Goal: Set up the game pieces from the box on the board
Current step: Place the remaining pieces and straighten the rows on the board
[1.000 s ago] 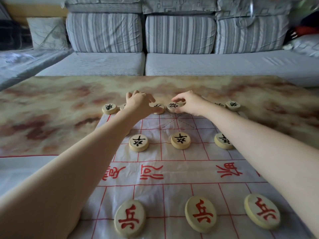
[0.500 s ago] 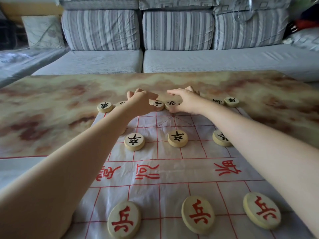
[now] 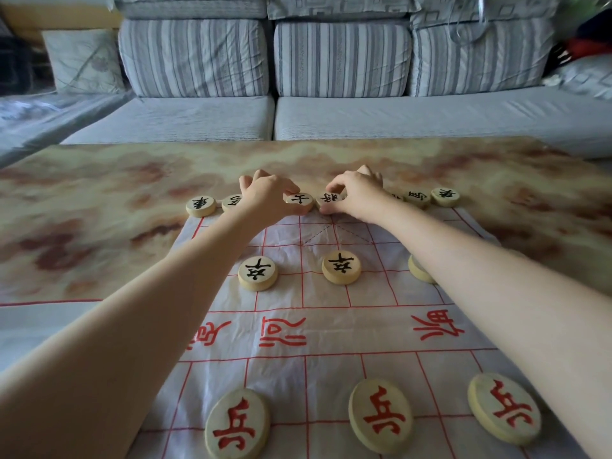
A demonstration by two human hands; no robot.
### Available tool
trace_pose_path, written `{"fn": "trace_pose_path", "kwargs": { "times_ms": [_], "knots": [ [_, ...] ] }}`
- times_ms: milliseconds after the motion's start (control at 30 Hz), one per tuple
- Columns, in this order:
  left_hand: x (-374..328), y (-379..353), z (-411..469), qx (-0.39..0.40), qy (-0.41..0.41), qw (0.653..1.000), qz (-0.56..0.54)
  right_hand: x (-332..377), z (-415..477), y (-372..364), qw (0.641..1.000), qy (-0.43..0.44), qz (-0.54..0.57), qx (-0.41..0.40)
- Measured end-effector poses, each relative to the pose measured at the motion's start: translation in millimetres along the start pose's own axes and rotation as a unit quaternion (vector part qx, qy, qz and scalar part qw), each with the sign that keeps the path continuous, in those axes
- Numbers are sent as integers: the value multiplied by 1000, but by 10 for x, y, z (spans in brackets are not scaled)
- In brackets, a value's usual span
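1. A black piece (image 3: 299, 199) is pinched by the left grip (image 3: 268, 197); the neighbouring piece (image 3: 331, 201) is pinched by the right grip (image 3: 356, 193), probably to be squared on the back line.
2. Both are held at 12 o'clock on the board (image 3: 364, 326).
3. Black pawns (image 3: 257, 272) lie at centre, red pawns (image 3: 381, 415) at 6 o'clock; no box is seen.

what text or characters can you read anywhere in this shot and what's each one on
"兵", red: three near pieces.
"卒", black, upside down: two mid-board pieces.
"車", black: far-row end pieces.
"士", black: left-held piece, pinched by the left hand.
"河", red, upside down: printed on the board.
Too blurred: right-held piece in the right hand, other far-row pieces, remaining red board characters.
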State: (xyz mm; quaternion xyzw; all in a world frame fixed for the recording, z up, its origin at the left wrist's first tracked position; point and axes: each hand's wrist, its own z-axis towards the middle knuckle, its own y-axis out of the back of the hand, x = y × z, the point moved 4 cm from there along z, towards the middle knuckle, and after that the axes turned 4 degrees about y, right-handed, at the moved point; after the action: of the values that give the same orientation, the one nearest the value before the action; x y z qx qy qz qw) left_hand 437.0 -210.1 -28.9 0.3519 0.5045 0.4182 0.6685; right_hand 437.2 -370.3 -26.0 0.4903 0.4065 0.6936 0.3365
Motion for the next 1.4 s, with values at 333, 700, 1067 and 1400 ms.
{"fn": "trace_pose_path", "kwargs": {
  "times_ms": [333,700,1067,1400],
  "knots": [
    [25,-46,58,4,-15,1000,14,-44,-3,-30,1000,13,8,-11],
    [-247,33,79,-11,-46,999,-9,-607,-82,578,998,13,55,-36],
    [-852,-336,97,51,-72,995,-47,-818,-180,460,998,2,6,64],
    [-802,-417,165,26,-69,997,-22,-882,-173,395,998,-40,-8,-42]
  ]
}}
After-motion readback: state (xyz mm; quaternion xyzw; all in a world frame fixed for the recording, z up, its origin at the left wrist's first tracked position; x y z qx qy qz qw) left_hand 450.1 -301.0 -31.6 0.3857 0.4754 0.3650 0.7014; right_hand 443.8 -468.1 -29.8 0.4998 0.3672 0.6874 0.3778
